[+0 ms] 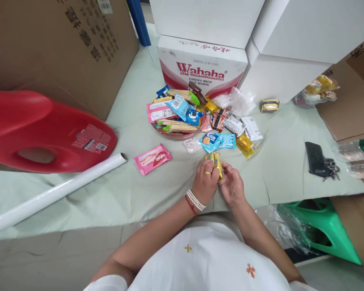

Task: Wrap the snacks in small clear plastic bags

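Packet [218, 162]: probably feeling light, crushable, slippery. Gripping with left hand [205, 182], touching with half-open right hand [233, 185]; best pinching by the ends.

Part of the yellow packet [217, 161] is covered by the left hand [204, 184]. The bowl [177, 136] is mostly hidden under heaped snack packets [178, 104]. The red jug [54, 125] and white tube [63, 192] are cut off by the left edge, the clear bottles [359, 169] by the right. The fine print on the jug's label [92, 139] is too small to be read.
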